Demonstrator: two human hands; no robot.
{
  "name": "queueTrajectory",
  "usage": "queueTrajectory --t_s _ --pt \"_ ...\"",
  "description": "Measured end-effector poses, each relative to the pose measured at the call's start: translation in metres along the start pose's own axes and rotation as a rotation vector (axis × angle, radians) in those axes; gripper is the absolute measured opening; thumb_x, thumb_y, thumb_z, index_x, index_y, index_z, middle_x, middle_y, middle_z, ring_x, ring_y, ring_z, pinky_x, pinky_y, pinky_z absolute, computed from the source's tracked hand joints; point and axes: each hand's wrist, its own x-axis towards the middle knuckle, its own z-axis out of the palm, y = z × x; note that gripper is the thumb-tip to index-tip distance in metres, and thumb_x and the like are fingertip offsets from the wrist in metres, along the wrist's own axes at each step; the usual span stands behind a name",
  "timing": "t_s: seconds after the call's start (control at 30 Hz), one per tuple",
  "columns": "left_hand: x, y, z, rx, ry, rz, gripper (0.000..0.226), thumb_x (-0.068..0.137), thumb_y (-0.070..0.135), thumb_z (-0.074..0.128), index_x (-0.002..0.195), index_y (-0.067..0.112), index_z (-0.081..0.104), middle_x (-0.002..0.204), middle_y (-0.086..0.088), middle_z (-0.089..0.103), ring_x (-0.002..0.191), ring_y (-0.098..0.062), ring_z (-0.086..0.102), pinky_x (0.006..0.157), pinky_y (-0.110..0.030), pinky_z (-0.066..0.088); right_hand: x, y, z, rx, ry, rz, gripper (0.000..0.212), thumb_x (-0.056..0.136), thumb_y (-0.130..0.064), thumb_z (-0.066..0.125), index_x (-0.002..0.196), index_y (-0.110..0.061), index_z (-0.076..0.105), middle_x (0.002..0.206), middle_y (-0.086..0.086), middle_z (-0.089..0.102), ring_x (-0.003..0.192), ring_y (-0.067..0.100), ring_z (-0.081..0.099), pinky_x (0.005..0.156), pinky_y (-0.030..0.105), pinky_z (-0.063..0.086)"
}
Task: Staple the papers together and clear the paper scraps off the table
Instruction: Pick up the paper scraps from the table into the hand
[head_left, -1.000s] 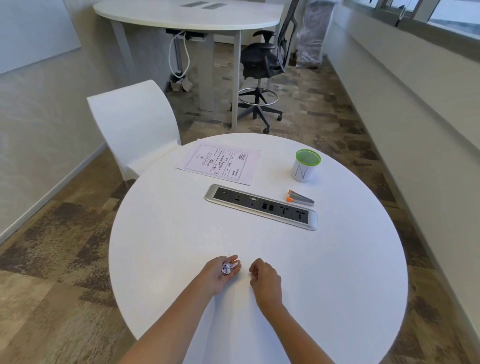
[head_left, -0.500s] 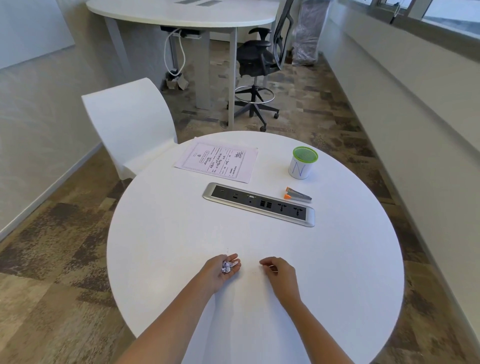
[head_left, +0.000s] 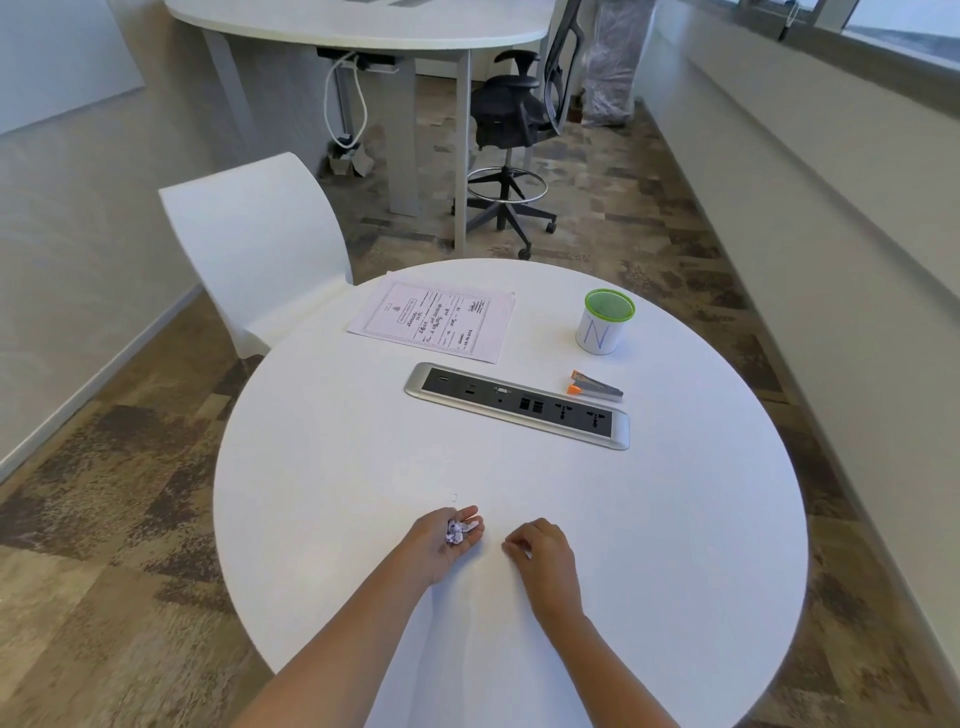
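My left hand (head_left: 441, 540) rests palm up on the round white table (head_left: 322, 467), cupping crumpled paper scraps (head_left: 456, 533). My right hand (head_left: 543, 558) lies just to its right, fingers curled down on the tabletop; whether it pinches anything is hidden. The printed papers (head_left: 436, 320) lie flat at the far left of the table. An orange and grey stapler (head_left: 596, 387) lies at the far right, beyond the power strip. A tiny pale speck (head_left: 455, 498) sits on the table just ahead of my left hand.
A silver power strip panel (head_left: 519, 405) is set across the table's middle. A white cup with a green rim (head_left: 605, 322) stands at the far right. A white chair (head_left: 254, 249) is at the far left, and a black office chair (head_left: 511, 130) and a second table (head_left: 363, 26) stand further back.
My right hand slid out to the right and then came back a little toward the left hand. The left hand kept still with the scraps in it.
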Motion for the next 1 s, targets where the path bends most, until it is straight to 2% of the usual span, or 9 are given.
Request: queueTrajectory --t_s 0.1,0.2,0.3,0.4,0.5,0.57,0.7,0.8,1.0 --pt "0.000 0.001 -0.002 -0.002 0.010 0.002 0.034 0.101 0.004 0.032 0.079 -0.005 0.056 0.084 -0.015 0.058 0.074 -0.023 0.057 0.045 -0.025 0.055 0.000 -0.003 0.005 -0.103 0.053 -0.039 0.007 0.078 -0.004 0.067 0.075 -0.008 0.063 0.080 0.003 0.061 0.077 0.017 0.048 0.066 0.021 0.037" --pt "0.000 0.001 -0.003 0.003 0.011 0.002 0.034 0.100 0.004 0.032 0.079 -0.004 0.057 0.083 -0.015 0.058 0.074 -0.024 0.057 0.046 -0.025 0.055 0.000 -0.004 0.008 -0.311 0.016 -0.097 0.031 0.052 -0.003 0.084 0.061 -0.017 0.057 0.064 -0.003 0.056 0.059 0.018 0.053 0.050 0.023 0.037" --pt "-0.001 0.000 -0.003 0.008 0.006 0.000 0.034 0.100 0.004 0.032 0.079 -0.003 0.057 0.084 -0.015 0.059 0.075 -0.023 0.058 0.050 -0.025 0.056 -0.001 -0.002 0.009 -0.486 0.003 -0.122 0.045 0.037 0.000 0.086 0.061 -0.018 0.052 0.060 -0.002 0.051 0.053 0.018 0.049 0.046 0.023 0.032" --pt "0.000 -0.001 -0.003 0.019 0.006 0.001 0.033 0.100 0.004 0.032 0.079 -0.003 0.057 0.083 -0.015 0.059 0.074 -0.023 0.058 0.051 -0.025 0.056 -0.001 0.000 0.008 -0.506 0.006 -0.166 0.040 0.047 0.000 0.081 0.063 -0.018 0.050 0.061 -0.002 0.050 0.055 0.018 0.046 0.048 0.024 0.035" --pt "0.001 -0.005 -0.004 0.043 0.005 -0.006 0.031 0.099 0.003 0.033 0.082 -0.004 0.058 0.083 -0.015 0.059 0.074 -0.024 0.058 0.051 -0.025 0.056 0.000 0.007 0.006 -0.522 -0.014 -0.227 0.016 0.072 -0.005 0.050 0.066 -0.020 0.053 0.065 -0.003 0.048 0.064 0.016 0.034 0.059 0.026 0.027" --pt "0.001 -0.007 -0.003 0.051 -0.001 -0.013 0.030 0.098 0.002 0.033 0.082 -0.004 0.059 0.084 -0.015 0.059 0.075 -0.024 0.058 0.050 -0.025 0.056 0.001 0.008 0.006 -0.432 -0.030 -0.181 0.022 0.078 -0.008 0.035 0.072 -0.021 0.052 0.070 -0.004 0.051 0.068 0.015 0.031 0.061 0.027 0.026" --pt "0.001 -0.007 -0.001 0.057 -0.015 -0.018 0.031 0.098 0.000 0.033 0.079 -0.002 0.058 0.084 -0.015 0.059 0.075 -0.024 0.057 0.048 -0.025 0.056 0.010 0.001 -0.005 -0.069 -0.022 -0.030 0.030 0.089 -0.004 0.036 0.069 -0.024 0.044 0.073 -0.004 0.046 0.070 0.015 0.038 0.063 0.028 0.031" --pt "0.001 -0.006 0.000 0.065 -0.013 -0.017 0.031 0.098 0.001 0.034 0.079 -0.002 0.058 0.084 -0.015 0.059 0.075 -0.023 0.058 0.047 -0.024 0.055 0.010 0.006 -0.013 0.100 -0.042 0.064 0.022 0.092 -0.004 0.035 0.081 -0.019 0.047 0.085 -0.006 0.054 0.079 0.013 0.050 0.068 0.021 0.038" --pt "0.000 -0.005 0.001 0.073 -0.010 -0.011 0.030 0.097 -0.002 0.034 0.078 -0.002 0.058 0.083 -0.014 0.059 0.075 -0.022 0.058 0.048 -0.023 0.055 0.010 0.011 -0.019 0.085 -0.197 0.017 0.012 0.085 -0.015 0.062 0.078 -0.023 0.055 0.081 -0.009 0.053 0.081 0.009 0.050 0.067 0.011 0.036"
